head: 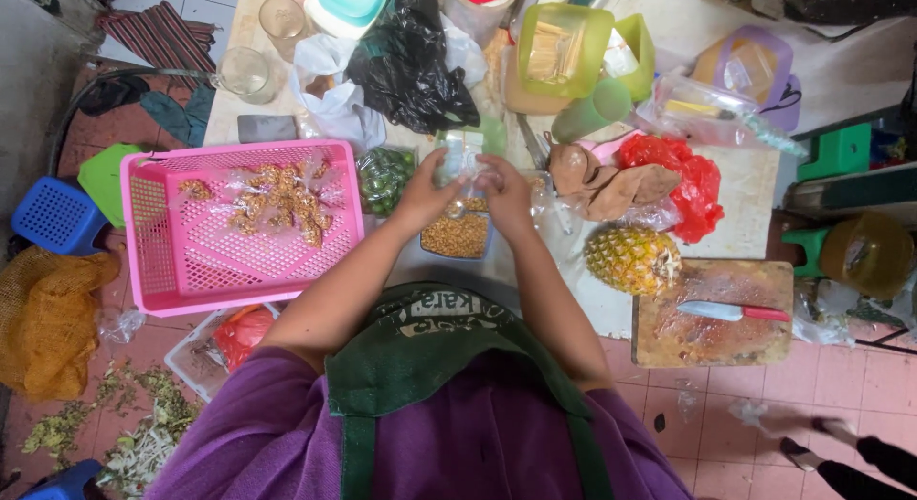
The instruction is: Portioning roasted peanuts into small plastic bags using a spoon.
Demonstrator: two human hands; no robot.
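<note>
Both hands meet over the middle of the table: my left hand (420, 190) and right hand (503, 192) pinch a small clear plastic bag (462, 170) between them, fingers closed on its edges. I see the bag as thin, see-through and crumpled, with a little brownish fill low down; what the fill is, I cannot tell. It hangs just above a small tray of golden-brown grains (456, 234), which sits directly under my hands.

Going by size among the containers, the pink plastic basket (153, 223) to the left holds clear packets of brown bits spread over its floor. Near the table's far edge a yellow-green box (565, 43) holds pale sticks. Just beside my left hand a clear bag of small green limes (384, 175) rests against the basket. To the right, a pineapple (631, 258) lies next to a wooden cutting board (712, 333) carrying a red-handled knife (734, 312).
</note>
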